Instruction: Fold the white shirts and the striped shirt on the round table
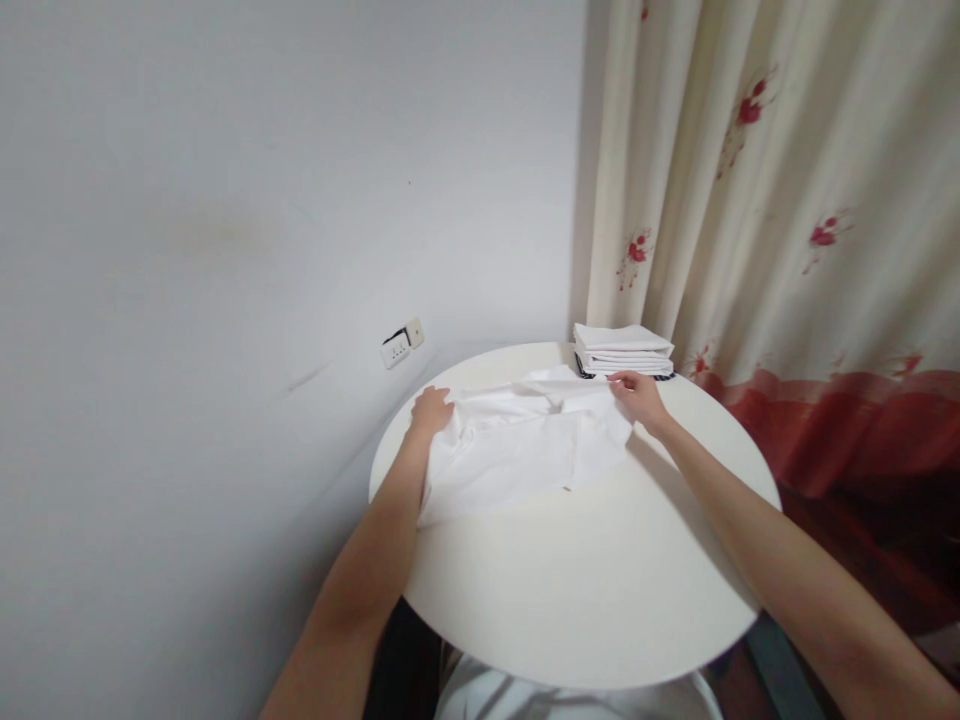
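A wrinkled white cloth (510,450) lies spread across the far half of the round white table (592,600), its far part bunched in loose folds. My left hand (433,409) is closed on the far left corner of the cloth. At the opposite end, my right hand (636,393) pinches the far right edge between thumb and fingers, slightly raised off the table. A small dark spot or tag shows at the near edge of the cloth. Just beyond my right hand sits a stack of folded white cloths (622,350), with a dark striped piece at its bottom.
A white wall (225,250) with a socket (395,349) runs close along the left and far side of the table. Behind the stack, a cream curtain (720,200) with red flowers hangs down to a red lower band.
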A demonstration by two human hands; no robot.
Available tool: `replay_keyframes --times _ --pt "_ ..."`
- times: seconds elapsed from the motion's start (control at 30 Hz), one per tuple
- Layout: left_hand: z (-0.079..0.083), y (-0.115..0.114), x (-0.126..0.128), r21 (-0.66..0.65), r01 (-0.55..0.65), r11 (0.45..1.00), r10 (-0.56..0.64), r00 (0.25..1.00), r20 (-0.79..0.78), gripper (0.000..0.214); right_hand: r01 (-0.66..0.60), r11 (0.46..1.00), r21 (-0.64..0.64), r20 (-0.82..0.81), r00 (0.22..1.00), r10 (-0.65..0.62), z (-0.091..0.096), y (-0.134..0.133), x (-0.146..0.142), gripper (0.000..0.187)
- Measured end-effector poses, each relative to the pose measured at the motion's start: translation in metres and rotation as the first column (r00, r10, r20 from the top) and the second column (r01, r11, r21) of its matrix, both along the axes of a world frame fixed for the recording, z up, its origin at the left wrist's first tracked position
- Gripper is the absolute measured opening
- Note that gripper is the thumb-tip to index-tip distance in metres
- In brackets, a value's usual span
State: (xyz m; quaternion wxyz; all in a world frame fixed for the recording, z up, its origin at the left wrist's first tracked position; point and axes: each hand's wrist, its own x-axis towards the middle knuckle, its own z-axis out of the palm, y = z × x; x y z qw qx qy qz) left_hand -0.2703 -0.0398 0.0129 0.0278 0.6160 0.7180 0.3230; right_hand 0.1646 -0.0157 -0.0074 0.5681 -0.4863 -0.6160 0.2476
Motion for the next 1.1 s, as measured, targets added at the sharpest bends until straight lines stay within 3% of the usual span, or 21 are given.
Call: replay_keyframes --times 0.07,0.13,0.17,0.23,0.27,0.3,0.37,0.47,0.57,0.93,1.1 --pt "0.008 -0.006 0.020 0.008 0.076 0.997 -0.076 0.997 -0.030 0.038 -0.053 0.998 -0.027 0.008 0.999 0.054 0.000 -0.003 -0.002 0.037" --pt "0.017 -0.018 0.045 -0.006 0.273 0.962 -0.273 0.961 -0.042 0.039 -0.094 0.994 -0.064 0.032 0.995 0.096 0.001 -0.006 -0.005 0.039" --pt "0.020 -0.026 0.060 -0.027 0.413 0.910 -0.414 0.909 -0.040 0.042 -0.106 0.991 -0.085 0.048 0.993 0.110 0.001 -0.008 -0.006 0.040" --pt "0.023 -0.047 0.091 -0.098 0.684 0.723 -0.688 0.725 -0.017 0.057 -0.107 0.987 -0.118 0.085 0.989 0.117 0.001 -0.010 -0.009 0.040" --pt "0.022 -0.058 0.107 -0.150 0.762 0.630 -0.772 0.636 -0.012 0.068 -0.104 0.986 -0.132 0.107 0.987 0.119 0.001 -0.012 -0.009 0.039" --pt "0.019 -0.068 0.123 -0.205 0.806 0.555 -0.826 0.564 -0.018 0.079 -0.105 0.983 -0.151 0.130 0.984 0.125 0.002 -0.013 -0.010 0.037" --pt "0.010 -0.085 0.150 -0.324 0.809 0.490 -0.864 0.500 -0.060 0.098 -0.127 0.970 -0.209 0.194 0.967 0.168 0.002 -0.015 -0.009 0.033" --pt "-0.007 -0.098 0.176 -0.459 0.724 0.515 -0.848 0.508 -0.151 0.107 -0.176 0.941 -0.288 0.333 0.903 0.271 0.003 -0.018 -0.007 0.024" --pt "-0.015 -0.100 0.183 -0.477 0.694 0.540 -0.836 0.509 -0.206 0.100 -0.180 0.935 -0.305 0.430 0.850 0.303 0.005 -0.021 -0.007 0.017" --pt "-0.013 -0.102 0.180 -0.392 0.718 0.576 -0.817 0.497 -0.292 0.082 -0.221 0.894 -0.390 0.449 0.802 0.394 0.006 -0.026 -0.009 0.016" --pt "-0.011 -0.095 0.175 -0.350 0.778 0.522 -0.853 0.468 -0.232 0.066 -0.213 0.884 -0.416 0.451 0.796 0.404 0.010 -0.030 -0.011 0.016"
